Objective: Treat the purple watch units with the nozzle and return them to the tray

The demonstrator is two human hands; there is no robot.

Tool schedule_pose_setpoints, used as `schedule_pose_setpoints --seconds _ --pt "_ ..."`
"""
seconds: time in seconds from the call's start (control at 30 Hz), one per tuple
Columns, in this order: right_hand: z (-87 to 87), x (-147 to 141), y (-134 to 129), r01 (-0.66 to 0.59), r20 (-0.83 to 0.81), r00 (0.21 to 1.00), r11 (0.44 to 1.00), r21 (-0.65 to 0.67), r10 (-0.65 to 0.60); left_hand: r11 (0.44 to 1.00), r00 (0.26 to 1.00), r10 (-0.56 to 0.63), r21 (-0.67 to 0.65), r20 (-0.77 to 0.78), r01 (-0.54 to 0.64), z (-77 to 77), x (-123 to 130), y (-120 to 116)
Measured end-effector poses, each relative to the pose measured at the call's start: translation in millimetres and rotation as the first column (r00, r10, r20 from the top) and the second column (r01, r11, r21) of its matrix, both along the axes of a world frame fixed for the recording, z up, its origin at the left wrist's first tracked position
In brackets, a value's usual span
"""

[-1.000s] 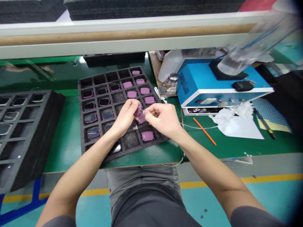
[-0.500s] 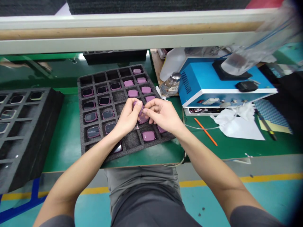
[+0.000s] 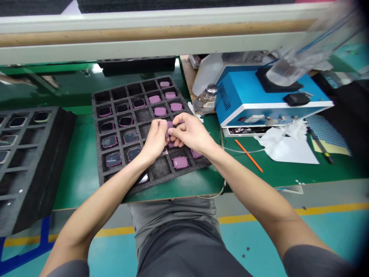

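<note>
Over the foam tray [image 3: 161,169], my left hand [image 3: 155,142] is closed around a purple watch case [image 3: 169,130], with the thumb along its edge. My right hand [image 3: 190,132] pinches at the same case from the other side, its fingertips touching it. Fingers cover much of the piece. In the tray's left columns lie watches with dark screens [image 3: 109,141] facing up. Purple cases [image 3: 180,162] with no screen showing sit in the right columns. Beneath my hands, some tray pockets are hidden.
At left stands another foam tray [image 3: 54,154] with pale-framed watches. To the right are a glass bottle [image 3: 206,100], a white plastic bottle [image 3: 209,73], a blue machine [image 3: 268,96], an orange stick [image 3: 249,156] and white paper [image 3: 288,148]. A shelf rail [image 3: 144,32] crosses above.
The view has shifted slightly. Both hands stay together on the watch case, which has turned a little between my fingers; my right fingers have shifted upward on it.
</note>
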State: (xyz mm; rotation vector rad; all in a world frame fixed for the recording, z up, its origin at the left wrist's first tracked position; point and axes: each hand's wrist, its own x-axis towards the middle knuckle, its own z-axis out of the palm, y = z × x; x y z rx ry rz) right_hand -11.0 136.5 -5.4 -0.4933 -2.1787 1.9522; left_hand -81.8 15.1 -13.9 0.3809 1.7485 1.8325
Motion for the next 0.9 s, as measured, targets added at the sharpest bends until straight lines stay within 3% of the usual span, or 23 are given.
schedule_pose_setpoints --seconds 0.1,0.17,0.23,0.3,0.33,0.37,0.43,0.5,0.63,0.7,0.77,0.9 --pt "6.8 25 3 0.087 -0.016 0.996 0.996 -0.037 -0.088 0.991 0.994 -0.085 0.111 0.062 0.078 7.4 0 1" --pt "6.5 60 7 0.24 -0.064 0.968 0.97 -0.027 -0.241 0.982 0.991 -0.114 0.158 0.071 0.102 11.5 1 1" --pt "0.0 102 12 0.516 -0.16 0.847 0.856 0.016 -0.507 0.979 0.991 -0.12 0.175 0.066 0.107 13.9 2 0" --pt "-11.1 140 17 0.746 -0.218 0.638 0.663 -0.067 -0.739 0.976 0.99 -0.123 0.187 0.065 0.109 14.8 3 0" --pt "-17.4 154 18 0.784 -0.174 0.578 0.602 -0.154 -0.797 0.976 0.991 -0.124 0.189 0.06 0.111 14.8 4 0" --pt "-23.4 164 19 0.77 -0.061 0.597 0.592 -0.237 -0.8 0.976 0.991 -0.124 0.186 0.047 0.113 14.4 4 1" --pt "-32.6 171 19 0.692 0.168 0.698 0.595 -0.409 -0.696 0.979 0.993 -0.119 0.165 0.008 0.116 12.6 5 4" --pt "-35.2 164 22 0.597 0.25 0.784 0.582 -0.552 -0.568 0.984 0.993 -0.11 0.135 -0.037 0.114 9.8 5 6" --pt "-18.8 137 33 0.44 0.041 0.815 0.571 -0.694 -0.578 0.989 0.995 -0.066 0.129 -0.076 0.076 4.7 4 9" --pt "-6.2 125 37 0.361 -0.116 0.794 0.615 -0.701 -0.597 0.989 0.999 -0.038 0.144 -0.027 0.041 3.9 4 9" --pt "3.3 112 37 0.29 -0.265 0.775 0.695 -0.658 -0.574 0.988 1.0 -0.027 0.154 0.016 0.024 4.0 3 8" --pt "4.1 74 30 0.234 -0.419 0.786 0.847 -0.477 -0.454 0.985 0.999 -0.031 0.17 -0.014 0.033 4.1 2 5"
